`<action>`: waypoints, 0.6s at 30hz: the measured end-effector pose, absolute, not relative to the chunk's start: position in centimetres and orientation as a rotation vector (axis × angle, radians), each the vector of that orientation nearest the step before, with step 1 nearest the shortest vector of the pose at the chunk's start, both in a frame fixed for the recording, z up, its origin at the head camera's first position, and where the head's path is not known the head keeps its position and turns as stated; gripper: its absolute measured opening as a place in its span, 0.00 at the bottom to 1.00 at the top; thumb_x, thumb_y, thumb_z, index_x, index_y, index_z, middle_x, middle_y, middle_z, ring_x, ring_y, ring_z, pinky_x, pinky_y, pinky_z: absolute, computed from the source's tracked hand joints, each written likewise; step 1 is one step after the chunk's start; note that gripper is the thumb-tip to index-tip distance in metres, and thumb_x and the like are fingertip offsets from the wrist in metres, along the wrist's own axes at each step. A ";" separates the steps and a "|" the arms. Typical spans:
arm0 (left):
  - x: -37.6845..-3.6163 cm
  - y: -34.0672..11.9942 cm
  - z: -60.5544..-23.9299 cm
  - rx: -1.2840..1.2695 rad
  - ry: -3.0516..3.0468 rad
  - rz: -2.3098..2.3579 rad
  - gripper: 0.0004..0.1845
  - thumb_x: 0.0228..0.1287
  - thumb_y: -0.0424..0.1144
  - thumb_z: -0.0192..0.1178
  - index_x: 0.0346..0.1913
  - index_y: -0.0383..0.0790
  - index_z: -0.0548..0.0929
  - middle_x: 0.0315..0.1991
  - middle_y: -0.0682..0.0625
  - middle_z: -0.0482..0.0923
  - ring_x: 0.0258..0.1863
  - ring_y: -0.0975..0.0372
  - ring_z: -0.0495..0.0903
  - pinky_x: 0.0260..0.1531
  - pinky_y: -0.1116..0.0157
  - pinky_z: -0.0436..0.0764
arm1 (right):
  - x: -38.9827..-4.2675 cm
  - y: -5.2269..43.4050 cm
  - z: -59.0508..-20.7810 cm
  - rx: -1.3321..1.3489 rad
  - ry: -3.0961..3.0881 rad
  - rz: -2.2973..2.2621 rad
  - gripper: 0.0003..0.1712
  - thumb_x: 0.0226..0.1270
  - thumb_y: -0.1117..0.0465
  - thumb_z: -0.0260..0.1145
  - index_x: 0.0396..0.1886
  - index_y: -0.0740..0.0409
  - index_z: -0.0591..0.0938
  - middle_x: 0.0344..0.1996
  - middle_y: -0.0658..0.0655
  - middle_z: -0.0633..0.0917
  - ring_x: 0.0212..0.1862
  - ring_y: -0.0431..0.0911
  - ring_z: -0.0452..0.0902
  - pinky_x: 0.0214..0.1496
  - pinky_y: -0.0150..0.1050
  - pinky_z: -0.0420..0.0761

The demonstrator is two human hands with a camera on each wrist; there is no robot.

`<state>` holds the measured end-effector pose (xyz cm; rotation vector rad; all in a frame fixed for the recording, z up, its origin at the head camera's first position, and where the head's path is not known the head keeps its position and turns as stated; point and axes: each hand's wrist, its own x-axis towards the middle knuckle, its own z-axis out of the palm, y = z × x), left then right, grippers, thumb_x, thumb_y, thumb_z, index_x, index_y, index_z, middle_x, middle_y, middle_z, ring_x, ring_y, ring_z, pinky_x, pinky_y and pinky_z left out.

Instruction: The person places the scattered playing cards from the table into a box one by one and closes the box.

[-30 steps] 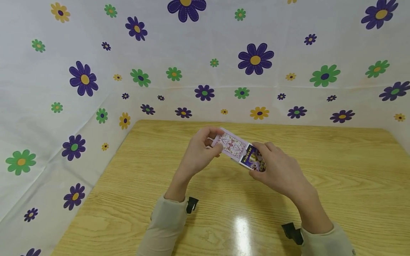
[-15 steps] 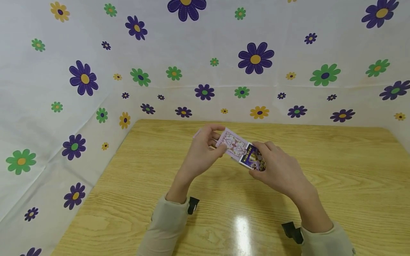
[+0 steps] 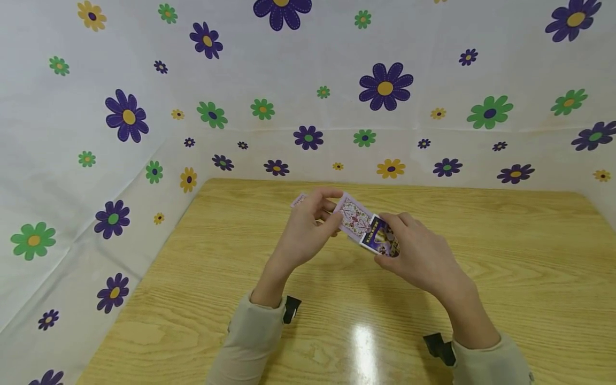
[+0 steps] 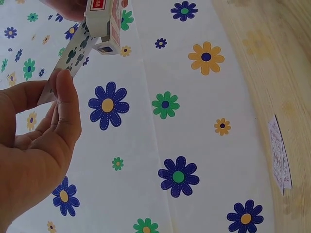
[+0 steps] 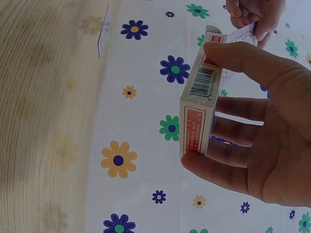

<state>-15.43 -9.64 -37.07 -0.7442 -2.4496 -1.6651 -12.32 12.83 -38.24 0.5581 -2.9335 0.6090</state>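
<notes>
My right hand (image 3: 415, 255) grips a small playing-card box (image 3: 382, 239) above the middle of the wooden table (image 3: 505, 278). A purple-backed card (image 3: 355, 218) sticks out of the box's far-left end. My left hand (image 3: 315, 222) pinches that card between thumb and fingers. In the right wrist view the box (image 5: 197, 116), with a red panel and a barcode, sits between the thumb and fingers of my right hand (image 5: 262, 145). The left wrist view shows my left hand (image 4: 41, 141) pinching the card (image 4: 73, 56) under the box (image 4: 104, 22).
One loose card (image 3: 298, 200) lies flat on the table just beyond my left hand, near the back edge; it shows also as a card (image 4: 279, 158) in the left wrist view. Flowered white sheets (image 3: 144, 80) wall the table at the back and left.
My left hand has slid a little right along the card toward the box, so less of the card shows. The loose card behind the left hand has come into view.
</notes>
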 end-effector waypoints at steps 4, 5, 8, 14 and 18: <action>-15.3 -9.6 -37.0 -0.727 -2.467 -1.641 0.18 0.69 0.26 0.54 0.61 0.33 0.74 0.38 0.41 0.83 0.29 0.58 0.80 0.30 0.58 0.85 | -12.3 12.8 -38.2 0.562 -2.932 0.600 0.45 0.54 0.50 0.77 0.68 0.61 0.70 0.51 0.63 0.79 0.37 0.48 0.76 0.28 0.37 0.77; -15.3 -9.6 -37.0 -0.722 -2.473 -1.634 0.18 0.69 0.26 0.54 0.61 0.33 0.75 0.37 0.41 0.83 0.29 0.58 0.80 0.29 0.59 0.85 | -12.3 12.8 -38.2 0.561 -2.934 0.601 0.45 0.54 0.50 0.77 0.68 0.61 0.70 0.51 0.63 0.79 0.37 0.48 0.76 0.28 0.37 0.77; -15.3 -9.5 -37.0 -0.713 -2.482 -1.626 0.18 0.70 0.26 0.54 0.61 0.33 0.75 0.37 0.41 0.83 0.29 0.58 0.80 0.30 0.59 0.85 | -12.3 12.8 -38.2 0.559 -2.938 0.603 0.45 0.54 0.50 0.77 0.69 0.61 0.70 0.52 0.63 0.79 0.37 0.48 0.76 0.28 0.38 0.77; -15.0 -9.2 -36.9 -0.720 -2.487 -1.573 0.17 0.70 0.26 0.55 0.60 0.33 0.75 0.37 0.42 0.84 0.29 0.59 0.81 0.29 0.65 0.84 | -12.4 12.7 -38.2 0.553 -2.947 0.607 0.45 0.54 0.50 0.77 0.69 0.61 0.70 0.52 0.63 0.79 0.38 0.48 0.76 0.29 0.38 0.78; -14.9 -9.0 -37.0 -0.732 -2.503 -1.523 0.17 0.70 0.27 0.55 0.60 0.33 0.74 0.38 0.43 0.84 0.30 0.59 0.82 0.27 0.68 0.83 | -12.4 12.7 -38.2 0.553 -2.945 0.604 0.45 0.54 0.50 0.77 0.69 0.61 0.70 0.52 0.63 0.79 0.38 0.48 0.76 0.30 0.39 0.78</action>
